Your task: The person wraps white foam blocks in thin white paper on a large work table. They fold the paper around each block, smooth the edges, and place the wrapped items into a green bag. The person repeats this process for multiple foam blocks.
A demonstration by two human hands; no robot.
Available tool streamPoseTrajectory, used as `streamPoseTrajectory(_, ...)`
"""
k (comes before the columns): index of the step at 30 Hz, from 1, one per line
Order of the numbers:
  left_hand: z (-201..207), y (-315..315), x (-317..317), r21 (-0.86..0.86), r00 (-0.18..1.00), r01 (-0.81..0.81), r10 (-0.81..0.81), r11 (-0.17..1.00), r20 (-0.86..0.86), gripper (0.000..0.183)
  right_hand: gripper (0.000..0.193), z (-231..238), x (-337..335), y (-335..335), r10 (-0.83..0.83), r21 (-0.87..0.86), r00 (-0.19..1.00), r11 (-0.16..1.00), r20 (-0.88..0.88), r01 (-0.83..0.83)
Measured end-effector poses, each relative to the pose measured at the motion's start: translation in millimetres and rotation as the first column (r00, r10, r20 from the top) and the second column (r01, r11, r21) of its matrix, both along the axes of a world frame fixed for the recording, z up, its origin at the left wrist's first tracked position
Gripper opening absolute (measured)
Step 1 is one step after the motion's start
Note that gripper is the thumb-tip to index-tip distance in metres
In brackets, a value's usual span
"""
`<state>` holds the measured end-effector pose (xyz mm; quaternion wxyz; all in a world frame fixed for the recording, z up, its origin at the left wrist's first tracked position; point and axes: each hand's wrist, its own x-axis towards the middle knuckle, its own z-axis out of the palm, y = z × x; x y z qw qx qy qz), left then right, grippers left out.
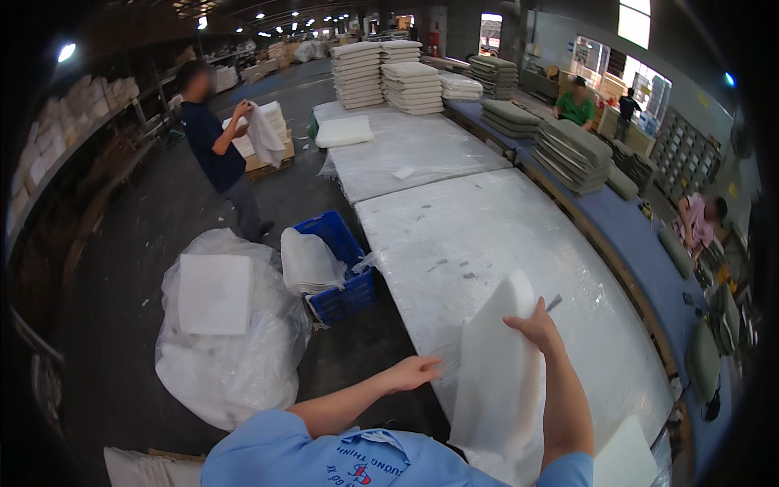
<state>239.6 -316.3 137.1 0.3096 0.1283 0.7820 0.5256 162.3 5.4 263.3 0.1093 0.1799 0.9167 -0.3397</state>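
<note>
A thick white foam cushion stands on edge at the near end of the wrapped table, close to my body. My right hand grips its upper right edge, thumb up. To the cushion's left, my left hand is held beside the table edge with its fingers drawn together. A faint whitish blur lies between those fingertips and the cushion; what they hold, if anything, I cannot make out. A white pad lies at the near right corner of the table.
Left of the table stand a blue crate with white covers and a plastic-wrapped bundle under a white pad. Cushion stacks stand at the far end. A co-worker holds cloth; others work beyond the blue bench.
</note>
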Motion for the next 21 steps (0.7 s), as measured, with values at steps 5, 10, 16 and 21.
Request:
streamPoseTrajectory(5, -15.2, -49.9, 24.3, -0.022, 0.88, -0.269, 0.255, 0.963, 0.4, 0.055, 0.117, 4.0, -9.9, -25.4, -0.012, 0.102, 1.0, 0.995, 0.012, 0.011)
streamPoseTrajectory(10, -4.3, -39.2, 2.1, 0.122, 0.919, -0.262, 0.209, 0.957, 0.333, 0.054, 0.111, 1.5, 6.0, -0.1, -0.003, 0.218, 0.984, 0.975, -0.177, 0.042)
streamPoseTrajectory(16, 38.2, -14.0, -31.7, 0.23, 0.986, -0.165, 0.162, 0.959, 0.032, 0.047, 0.103, 75.2, 56.5, 23.3, -0.109, -0.038, 0.855, 0.994, -0.506, 0.104)
streamPoseTrajectory(21, 79.2, 34.5, -29.4, 0.32, 0.976, -0.069, 0.131, 0.945, -0.176, 0.046, 0.112, 65.8, 149.8, 52.4, -0.255, -0.29, 0.64, 0.956, -0.725, 0.053)
